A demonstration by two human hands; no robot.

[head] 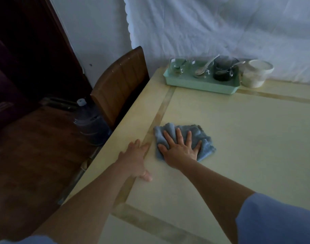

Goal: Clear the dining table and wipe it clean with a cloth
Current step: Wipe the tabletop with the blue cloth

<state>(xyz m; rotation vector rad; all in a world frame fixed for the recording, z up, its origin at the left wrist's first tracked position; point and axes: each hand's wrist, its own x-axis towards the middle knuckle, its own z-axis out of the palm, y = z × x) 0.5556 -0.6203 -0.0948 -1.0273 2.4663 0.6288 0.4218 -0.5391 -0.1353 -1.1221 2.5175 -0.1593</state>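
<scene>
Cloth, blue and rumpled, lies flat on the pale yellow tabletop directly under the right hand. That hand is spread wide, with all five fingers straight and fanned out, and its palm presses down on the fabric. The cloth's edges show beyond the fingertips, past the little finger and around the thumb. Just beside it, on the thumb side, the left hand rests palm down on the bare tabletop close to the table's edge. Its fingers are straight and together and its thumb sticks out toward the person, and it holds nothing. The two hands are near each other but do not touch, and the left hand is clear of the cloth. Well beyond the right hand's fingertips, at the far end of the tabletop, sits a mint-green tray. It holds clear glass cups, a spoon and a dark bowl. A white tub stands just beside the tray on the side away from the left hand. Past the left hand, off the table's edge, a brown wooden chair is tucked close. A large water bottle stands next to it on the dark wooden floor. A creased white sheet hangs behind the tray. A blue sleeve covers the right upper arm.
</scene>
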